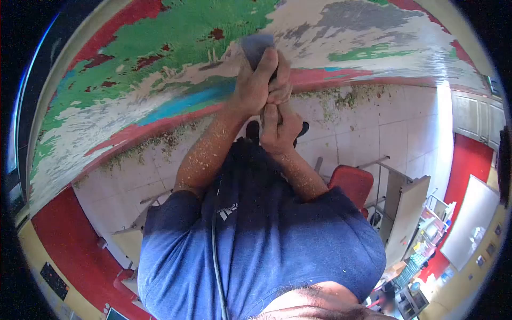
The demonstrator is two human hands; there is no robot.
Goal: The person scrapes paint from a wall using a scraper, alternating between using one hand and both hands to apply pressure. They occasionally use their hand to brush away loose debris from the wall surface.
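A scraper with a wide grey blade point(256, 45) rests against a wall of peeling green, white and red paint point(197, 32). My left hand point(258, 85) is closed around the tool just below the blade, its thumb pointing up toward the blade. Directly beneath it and touching it, my right hand point(281, 130) is closed around the lower part of the handle, which the fingers mostly hide. Pale paint flakes cover both forearms.
Paint chips point(346, 98) lie on the tiled floor point(357, 144) along the wall's foot. Behind me on the right are a red chair point(351, 184), an upturned-looking table point(408, 213) and cluttered shelves point(429, 229). A dark cable point(214, 250) runs down my shirt.
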